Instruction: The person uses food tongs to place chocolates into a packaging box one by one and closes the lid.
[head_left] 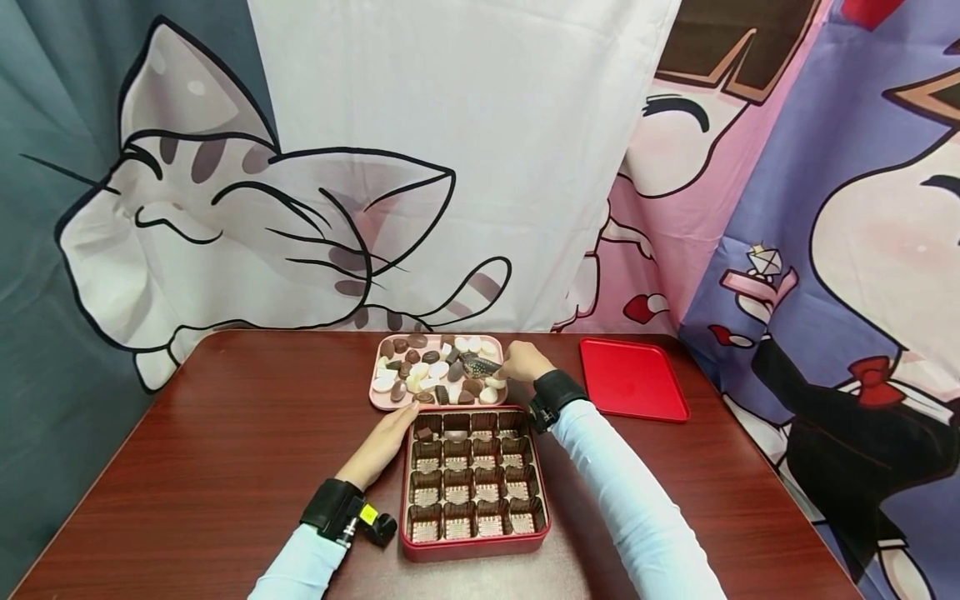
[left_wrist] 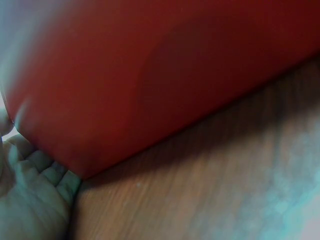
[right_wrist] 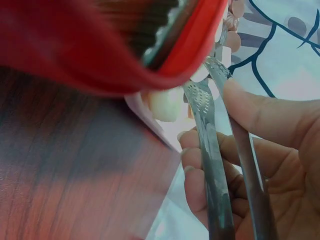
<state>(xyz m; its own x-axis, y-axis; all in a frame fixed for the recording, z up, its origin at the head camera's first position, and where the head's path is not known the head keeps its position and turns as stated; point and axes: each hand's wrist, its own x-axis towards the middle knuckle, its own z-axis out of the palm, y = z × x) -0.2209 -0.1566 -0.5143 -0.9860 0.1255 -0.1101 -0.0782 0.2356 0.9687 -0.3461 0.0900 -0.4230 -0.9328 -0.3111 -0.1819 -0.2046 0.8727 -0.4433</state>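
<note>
My right hand [head_left: 525, 363] grips a pair of metal tongs [right_wrist: 220, 165] with perforated ends. Their tips reach over a pink tray [head_left: 372, 395] of brown, dark and white chocolates at the back. Whether a chocolate sits between the tips, I cannot tell. Nearer stands a red tin [head_left: 472, 550] with a gold divided insert. A brown chocolate [head_left: 425, 434] lies in its far-left compartment, a pale chocolate [head_left: 455, 435] in the one beside it. My left hand [head_left: 385, 442] rests with fairly straight fingers against the tin's far-left corner; its fingertips are hidden behind the tin in the left wrist view.
A flat red tray or lid [head_left: 633, 379] lies at the right rear of the brown wooden table [head_left: 247, 467]. Printed curtains [head_left: 480, 167] hang behind the table and along its right side. The pink tray stands close behind the tin.
</note>
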